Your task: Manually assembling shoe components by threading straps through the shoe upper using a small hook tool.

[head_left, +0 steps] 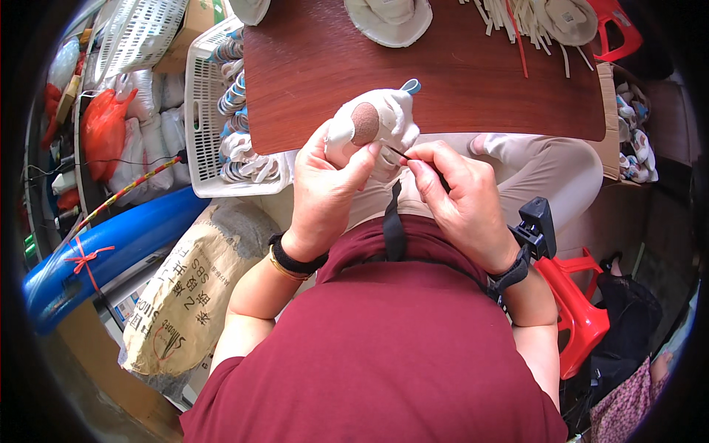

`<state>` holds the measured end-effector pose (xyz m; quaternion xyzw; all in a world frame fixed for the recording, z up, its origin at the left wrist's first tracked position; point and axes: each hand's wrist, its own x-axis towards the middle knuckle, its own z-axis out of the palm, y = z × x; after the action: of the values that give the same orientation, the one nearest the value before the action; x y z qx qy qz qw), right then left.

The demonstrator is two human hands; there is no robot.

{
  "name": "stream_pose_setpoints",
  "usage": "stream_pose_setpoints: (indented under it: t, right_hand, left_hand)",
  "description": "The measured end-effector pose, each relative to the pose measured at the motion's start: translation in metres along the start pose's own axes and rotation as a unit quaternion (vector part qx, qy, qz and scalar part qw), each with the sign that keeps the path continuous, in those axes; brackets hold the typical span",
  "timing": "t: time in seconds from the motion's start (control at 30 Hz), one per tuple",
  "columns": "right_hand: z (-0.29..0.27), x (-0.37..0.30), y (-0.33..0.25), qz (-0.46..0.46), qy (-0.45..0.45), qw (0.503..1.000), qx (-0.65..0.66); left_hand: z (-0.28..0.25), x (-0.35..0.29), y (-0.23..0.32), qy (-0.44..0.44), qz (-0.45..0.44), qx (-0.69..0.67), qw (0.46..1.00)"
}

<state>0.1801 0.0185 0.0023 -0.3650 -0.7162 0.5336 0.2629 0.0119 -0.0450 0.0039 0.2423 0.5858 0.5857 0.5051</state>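
Note:
My left hand [329, 181] is closed around a small white fabric shoe [399, 117], held up at the near edge of the table. The shoe has a brown oval patch and a light blue loop at its top. In my right hand [458, 193], thumb and forefinger pinch a thin dark needle-like tool [394, 150]. Its tip reaches the lower side of the shoe, close to my left thumb; the tip itself is too small to make out.
A dark red wooden table [443, 81] lies ahead, with white fabric pieces [391, 18] and pale strips [509, 18] at its far side. White basket [199, 111] of small shoes stands left, beside a blue roll [140, 232]. Red plastic stool [572, 295] stands right.

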Motion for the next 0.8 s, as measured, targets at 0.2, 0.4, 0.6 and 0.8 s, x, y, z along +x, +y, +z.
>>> stream_pose_setpoints:
  t: [0.2,0.4,0.6,0.8]
  right_hand:
    - [0.002,0.002,0.004,-0.024,0.01,1.0,-0.004]
    - [0.003,0.002,0.002,0.026,-0.003,0.998,0.052]
    - [0.007,0.002,0.01,0.172,-0.064,0.951,0.249]
    - [-0.002,0.01,0.002,0.298,-0.126,0.852,0.411]
  left_hand:
    - [0.001,-0.003,0.0,-0.024,0.021,-0.02,0.999]
    - [0.002,-0.004,-0.005,-0.011,0.038,-0.007,0.999]
    - [0.001,-0.007,-0.015,0.014,0.082,0.056,0.995]
    - [-0.002,-0.001,-0.005,-0.015,0.024,0.057,0.998]
